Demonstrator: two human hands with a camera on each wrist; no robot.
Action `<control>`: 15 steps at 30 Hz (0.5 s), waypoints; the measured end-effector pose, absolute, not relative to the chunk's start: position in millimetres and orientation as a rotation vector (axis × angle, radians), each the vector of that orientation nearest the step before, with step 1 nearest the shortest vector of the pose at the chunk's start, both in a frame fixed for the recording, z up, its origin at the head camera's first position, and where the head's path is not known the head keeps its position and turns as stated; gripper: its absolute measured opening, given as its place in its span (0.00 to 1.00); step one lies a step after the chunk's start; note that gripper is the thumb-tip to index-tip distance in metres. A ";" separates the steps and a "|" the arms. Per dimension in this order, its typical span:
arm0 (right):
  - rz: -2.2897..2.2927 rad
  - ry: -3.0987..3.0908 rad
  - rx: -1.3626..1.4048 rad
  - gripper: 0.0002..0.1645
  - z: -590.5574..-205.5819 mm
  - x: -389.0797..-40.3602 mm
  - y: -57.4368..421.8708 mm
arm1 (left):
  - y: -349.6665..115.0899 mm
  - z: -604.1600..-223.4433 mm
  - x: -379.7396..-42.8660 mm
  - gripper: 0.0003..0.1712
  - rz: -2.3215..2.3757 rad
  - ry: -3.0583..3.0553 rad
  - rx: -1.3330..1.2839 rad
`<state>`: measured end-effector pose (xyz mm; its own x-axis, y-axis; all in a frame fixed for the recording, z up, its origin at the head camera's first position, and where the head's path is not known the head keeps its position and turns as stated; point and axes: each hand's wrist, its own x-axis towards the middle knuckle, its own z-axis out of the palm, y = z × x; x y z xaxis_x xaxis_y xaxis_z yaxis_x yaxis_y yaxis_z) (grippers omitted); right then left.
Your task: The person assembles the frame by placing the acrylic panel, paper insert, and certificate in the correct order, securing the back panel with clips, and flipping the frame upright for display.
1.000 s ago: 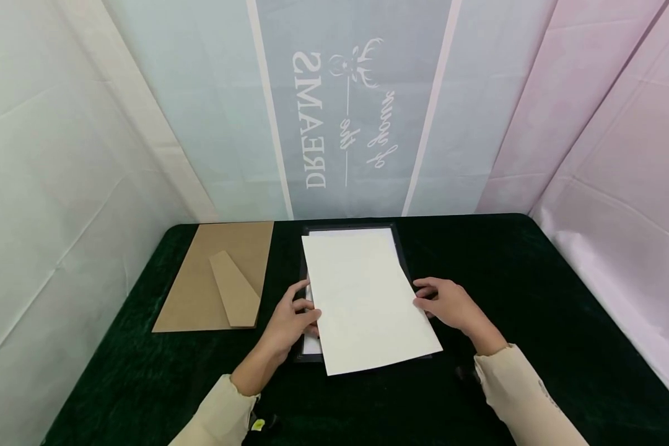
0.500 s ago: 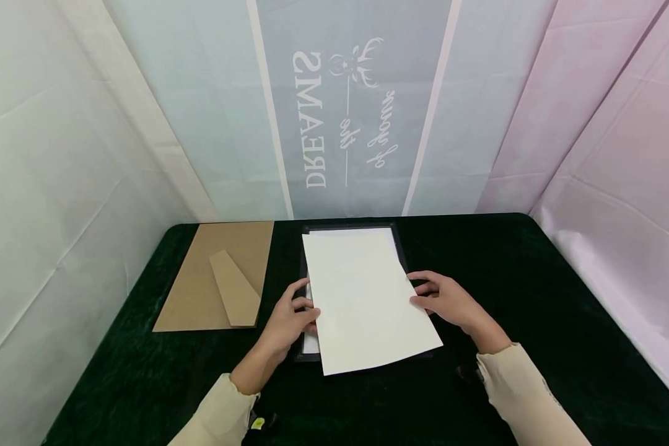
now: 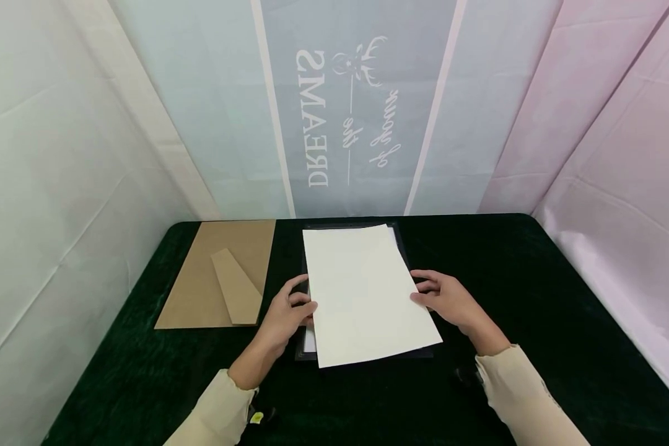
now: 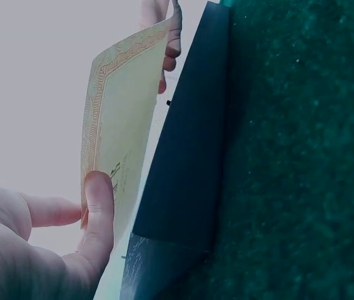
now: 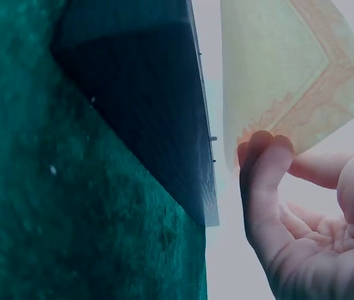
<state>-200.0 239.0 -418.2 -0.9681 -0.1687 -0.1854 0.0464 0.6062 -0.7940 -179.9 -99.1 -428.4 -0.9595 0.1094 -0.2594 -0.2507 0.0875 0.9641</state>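
A certificate sheet [image 3: 368,297] is held above a dark picture frame [image 3: 308,356], its plain white back facing up in the head view. Its underside carries a patterned orange border [image 4: 99,106] and some print, seen from the left wrist. My left hand [image 3: 284,313] pinches the sheet's left edge between thumb and fingers. At the opposite edge, my right hand [image 3: 446,300] pinches it the same way. The frame lies flat on the table, mostly hidden beneath the sheet. A strip of white [image 3: 310,341] shows inside the frame at its left.
To the left lies a brown backing board [image 3: 181,303] with a tapered stand leg [image 3: 235,291] on it. Dark green cloth [image 3: 496,254] covers the table. A printed curtain [image 3: 351,111] hangs behind the table's far edge, with pale cloth walls on both sides.
The certificate has shifted slightly away from me, and its far edge now covers most of the white strip at the frame's top. Both hands keep their hold. The board stays put.
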 end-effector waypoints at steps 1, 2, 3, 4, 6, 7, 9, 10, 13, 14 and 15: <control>-1.300 2.592 -0.091 0.35 -418.2 -199.8 238.7 | -99.5 -428.4 -180.2 0.38 1.954 2.103 -0.141; -1.310 2.590 -0.091 0.35 -418.2 -199.7 238.3 | -99.9 -428.5 -180.2 0.37 1.954 2.104 -0.138; -1.324 2.588 -0.087 0.36 -418.3 -199.7 237.9 | -100.1 -428.4 -180.3 0.36 1.952 2.103 -0.143; -1.340 2.585 -0.080 0.36 -418.3 -199.8 237.5 | -100.3 -428.2 -180.2 0.35 1.948 2.103 -0.148; -1.372 2.586 -0.057 0.37 -418.2 -200.3 236.5 | -100.4 -428.2 -179.9 0.34 1.935 2.110 -0.153; -1.385 2.588 -0.046 0.38 -418.2 -200.6 236.1 | -100.3 -428.0 -179.6 0.33 1.929 2.112 -0.156; -1.402 2.596 -0.025 0.38 -418.3 -201.1 235.2 | -100.0 -428.1 -179.5 0.32 1.919 2.111 -0.170; -1.406 2.600 -0.015 0.38 -418.4 -201.2 234.7 | -99.9 -428.0 -179.3 0.31 1.913 2.113 -0.172; -1.400 2.606 -0.003 0.37 -419.5 -201.3 232.8 | -99.3 -427.8 -178.7 0.30 1.897 2.125 -0.169; -1.397 2.605 -0.001 0.37 -420.0 -201.2 232.2 | -99.1 -427.9 -178.5 0.30 1.891 2.131 -0.165; -1.395 2.602 0.000 0.37 -420.5 -201.0 231.7 | -98.9 -427.7 -178.3 0.29 1.885 2.137 -0.164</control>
<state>-201.0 231.7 -420.5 -0.9821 -0.0889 -0.1660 0.0891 0.5573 -0.8255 -178.3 -98.9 -427.7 -0.9526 0.1030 -0.2861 -0.2711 0.1388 0.9525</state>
